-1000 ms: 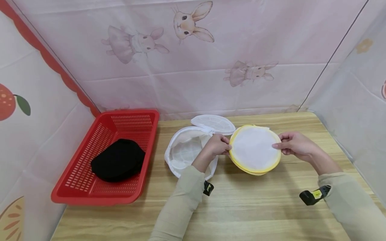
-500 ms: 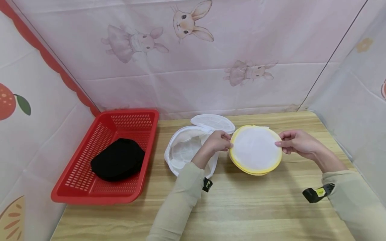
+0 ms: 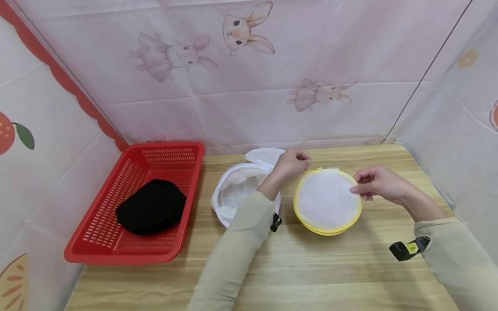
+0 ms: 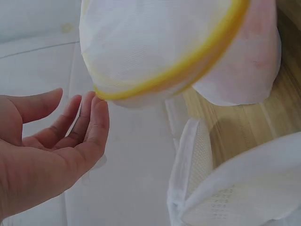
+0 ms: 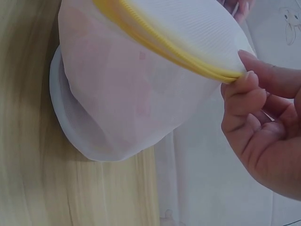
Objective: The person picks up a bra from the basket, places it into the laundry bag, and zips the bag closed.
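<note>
pinching the edge of a yellow-rimmed bag [image 3: 328, 201], the right hand [image 3: 383, 185] has it between thumb and bent fingers. the bag is just left of that grip, above the wooden table [image 3: 330, 268]; i can't tell whether its base rests there fully. the left hand [image 3: 289, 166] holds nothing, fingers loosely bent and thumb apart, across the bag from the grip; whether its fingertips touch the rim i can't make out.

the work looks partway to me. a black pouch [image 3: 151, 207] lies in the red basket [image 3: 124, 258], well left of the grip. the yellow-rimmed bag's round cover seems to lie over its mouth, but how far it's fastened i can't see. between basket and grip, a white bag [image 3: 233, 198] gapes, its flap [image 3: 261, 155] laid back, so that one looks undone.

the held bag is thin white mesh, pinkish down the side, with a doubled yellow band round the top.
</note>
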The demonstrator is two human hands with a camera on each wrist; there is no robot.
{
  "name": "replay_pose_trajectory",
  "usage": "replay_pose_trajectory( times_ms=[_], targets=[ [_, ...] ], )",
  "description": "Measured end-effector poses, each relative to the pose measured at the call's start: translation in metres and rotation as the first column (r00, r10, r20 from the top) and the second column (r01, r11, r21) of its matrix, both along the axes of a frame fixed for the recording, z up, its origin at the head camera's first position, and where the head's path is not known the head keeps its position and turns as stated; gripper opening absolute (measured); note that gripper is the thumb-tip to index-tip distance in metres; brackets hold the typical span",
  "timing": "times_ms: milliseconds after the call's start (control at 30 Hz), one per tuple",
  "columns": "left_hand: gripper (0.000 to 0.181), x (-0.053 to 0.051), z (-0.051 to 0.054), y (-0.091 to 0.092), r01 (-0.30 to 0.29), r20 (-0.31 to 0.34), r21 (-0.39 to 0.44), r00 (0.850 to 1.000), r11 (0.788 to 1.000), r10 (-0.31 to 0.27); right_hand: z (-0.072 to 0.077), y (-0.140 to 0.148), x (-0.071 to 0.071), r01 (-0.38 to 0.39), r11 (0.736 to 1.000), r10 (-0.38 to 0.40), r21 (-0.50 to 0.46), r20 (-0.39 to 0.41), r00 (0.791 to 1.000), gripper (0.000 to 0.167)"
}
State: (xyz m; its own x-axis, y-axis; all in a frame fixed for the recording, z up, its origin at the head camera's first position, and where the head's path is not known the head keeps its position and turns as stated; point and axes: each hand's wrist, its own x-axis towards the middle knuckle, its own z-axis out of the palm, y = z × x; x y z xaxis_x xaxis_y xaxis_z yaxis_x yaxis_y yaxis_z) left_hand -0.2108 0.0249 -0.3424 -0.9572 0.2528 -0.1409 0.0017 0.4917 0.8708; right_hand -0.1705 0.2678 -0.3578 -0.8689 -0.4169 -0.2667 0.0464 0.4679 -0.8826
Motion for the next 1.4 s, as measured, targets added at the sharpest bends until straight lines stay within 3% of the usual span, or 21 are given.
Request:
replay_pose_trajectory(
  times_ms=[167,400,567,767,900,1067,1133,1300,1400],
  targets=[
    [0.01,-0.003,0.005,0.008,0.057,-0.024,-0.09,0.998,0.994,-0.06,0.004,-0.007,0.002,-0.019,1.0,0.019,0.025,-0.027,0.999,0.021],
    [0.02,-0.005,0.005,0.011,0.143,0.073,-0.194,0.989,0.971,-0.131,0.01,-0.012,0.004,-0.05,0.997,0.055,0.064,-0.07,0.996,0.019],
    [0.018,-0.004,0.003,0.011,0.182,0.174,-0.166,0.973,0.969,-0.152,0.012,-0.014,0.005,-0.055,0.995,0.062,0.083,-0.083,0.995,0.017],
    [0.007,-0.004,-0.003,0.009,0.092,0.218,-0.022,0.972,0.995,-0.086,0.012,-0.015,0.006,-0.049,0.994,0.058,0.098,-0.092,0.994,0.017],
    [0.009,-0.004,-0.004,0.007,0.018,0.213,0.055,0.977,0.998,-0.029,0.011,-0.016,0.006,-0.037,0.994,0.048,0.1,-0.11,0.993,0.016],
    [0.012,-0.005,-0.008,0.003,-0.093,0.249,0.177,0.967,0.98,0.047,0.009,-0.016,0.007,-0.005,0.997,0.013,0.078,-0.109,0.994,0.016],
    [0.005,-0.006,-0.011,0.002,-0.121,0.259,0.211,0.964,0.97,0.064,0.007,-0.015,0.008,0.009,0.998,-0.002,0.064,-0.108,0.994,0.015],
    [0.021,-0.005,-0.015,0.002,-0.187,0.252,0.219,0.959,0.958,0.13,0.004,-0.015,0.01,0.03,0.999,-0.026,0.033,-0.114,0.993,0.016],
    [0.014,-0.005,-0.016,0.002,-0.209,0.255,0.223,0.955,0.952,0.15,0.003,-0.014,0.011,0.036,0.999,-0.035,0.013,-0.113,0.993,0.018]
  ],
)
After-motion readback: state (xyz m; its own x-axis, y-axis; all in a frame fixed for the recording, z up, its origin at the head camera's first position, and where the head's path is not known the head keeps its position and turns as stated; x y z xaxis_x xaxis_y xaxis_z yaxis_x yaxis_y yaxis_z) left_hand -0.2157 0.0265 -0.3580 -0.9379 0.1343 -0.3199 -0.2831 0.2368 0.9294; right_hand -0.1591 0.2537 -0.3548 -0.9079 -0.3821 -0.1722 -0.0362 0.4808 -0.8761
